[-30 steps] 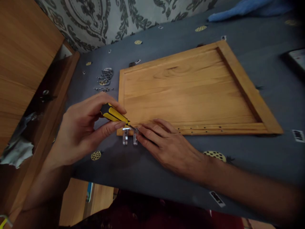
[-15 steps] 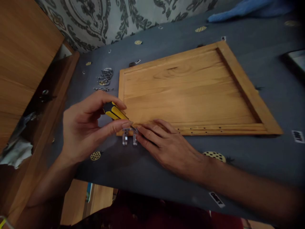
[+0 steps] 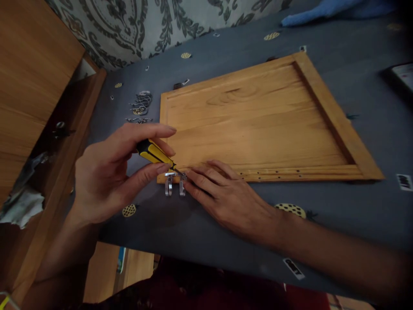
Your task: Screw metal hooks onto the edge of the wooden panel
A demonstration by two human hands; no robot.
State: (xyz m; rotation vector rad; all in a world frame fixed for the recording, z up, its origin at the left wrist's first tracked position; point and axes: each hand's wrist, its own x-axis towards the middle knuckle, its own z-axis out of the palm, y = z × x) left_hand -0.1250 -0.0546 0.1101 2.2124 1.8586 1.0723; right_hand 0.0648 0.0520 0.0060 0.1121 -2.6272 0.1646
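Note:
My left hand [image 3: 118, 170] is closed on a yellow and black screwdriver [image 3: 153, 155], gripped between thumb and fingers with the index finger lifted off the handle. The screwdriver's tip meets a metal hook [image 3: 182, 186] at the near left edge of a wooden framed panel [image 3: 251, 120]. A second metal hook [image 3: 168, 185] hangs just left of it on the same edge. My right hand [image 3: 222, 193] lies flat over the near rail, its fingers stretched out and their tips beside the right hook. Small dark holes run along the rail to the right of my hand.
Several loose metal hooks [image 3: 142, 103] lie on the grey patterned cloth [image 3: 206, 241] beyond my left hand. A blue cloth [image 3: 322, 13] is at the back right, a dark-edged device [image 3: 400, 84] at the far right. A wooden cabinet [image 3: 35, 86] stands on the left.
My left index finger has lifted and stretched out, and the hand has shifted slightly left, showing more of the screwdriver. My right hand and the panel stay in place.

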